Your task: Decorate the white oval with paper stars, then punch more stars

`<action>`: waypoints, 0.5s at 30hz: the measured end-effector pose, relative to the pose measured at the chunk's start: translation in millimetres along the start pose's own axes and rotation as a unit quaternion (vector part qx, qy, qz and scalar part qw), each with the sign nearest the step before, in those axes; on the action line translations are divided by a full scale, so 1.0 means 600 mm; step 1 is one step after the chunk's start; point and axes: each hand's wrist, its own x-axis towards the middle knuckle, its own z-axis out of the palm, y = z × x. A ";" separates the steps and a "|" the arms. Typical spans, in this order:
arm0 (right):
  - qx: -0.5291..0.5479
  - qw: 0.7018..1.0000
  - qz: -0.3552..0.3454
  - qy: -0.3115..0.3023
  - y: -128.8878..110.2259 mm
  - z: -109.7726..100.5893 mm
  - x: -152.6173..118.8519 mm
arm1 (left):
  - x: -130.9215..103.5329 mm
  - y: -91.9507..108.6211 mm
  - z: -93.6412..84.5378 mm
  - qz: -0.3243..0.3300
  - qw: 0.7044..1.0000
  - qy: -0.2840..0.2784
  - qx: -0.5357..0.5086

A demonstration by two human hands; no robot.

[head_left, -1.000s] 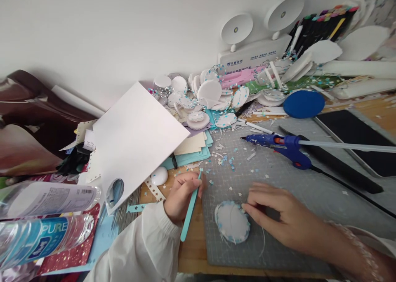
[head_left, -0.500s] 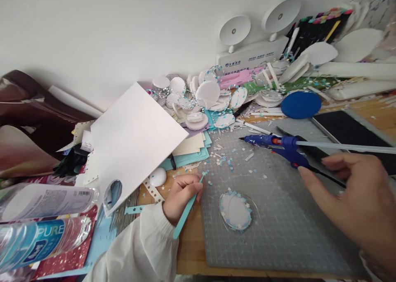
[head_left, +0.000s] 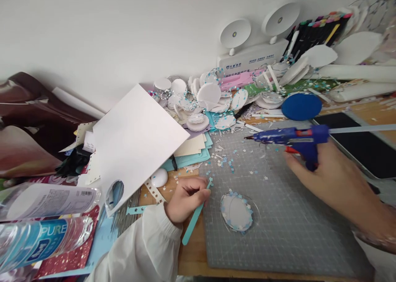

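Observation:
My right hand (head_left: 328, 178) grips the handle of a blue hot glue gun (head_left: 281, 136), raised over the cutting mat with its nozzle pointing left. A clear glue stick (head_left: 361, 129) runs out of its back end. In my left hand (head_left: 189, 198), by the mat's left edge, a slim turquoise stick (head_left: 195, 220) is pinched between thumb and fingers; a tiny pale blue flower shape shows at its upper tip. An oval white disc (head_left: 236, 212) ringed with small blue and white flowers lies on the grey cutting mat (head_left: 278, 240), in front of both hands.
Several white foam discs (head_left: 208, 93) and trimmings pile up along the wall. A white board (head_left: 139, 137) leans over papers at left, near plastic bottles (head_left: 46, 240). A blue round lid (head_left: 301, 106) and a dark tablet (head_left: 355, 143) lie at right. Tiny flowers (head_left: 230, 162) are scattered on the mat.
My right hand has closed on the glue gun's handle and lifted it off the mat. My left hand has shifted slightly right with the turquoise stick.

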 end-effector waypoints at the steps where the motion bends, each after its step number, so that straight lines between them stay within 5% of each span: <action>1: 0.004 0.999 0.036 0.007 -0.002 -0.007 0.003 | 0.000 0.000 0.000 0.000 1.000 0.000 0.000; 4: 0.020 0.995 0.080 0.052 -0.016 -0.014 0.009 | 0.000 0.001 0.001 -0.002 1.000 0.001 0.002; 8: 0.123 0.986 -0.010 0.113 -0.043 0.010 0.009 | 0.001 -0.001 0.000 -0.005 1.000 0.002 -0.003; 15: 0.191 0.977 -0.085 0.049 -0.055 0.057 -0.018 | -0.001 0.000 0.003 -0.007 1.000 -0.009 -0.006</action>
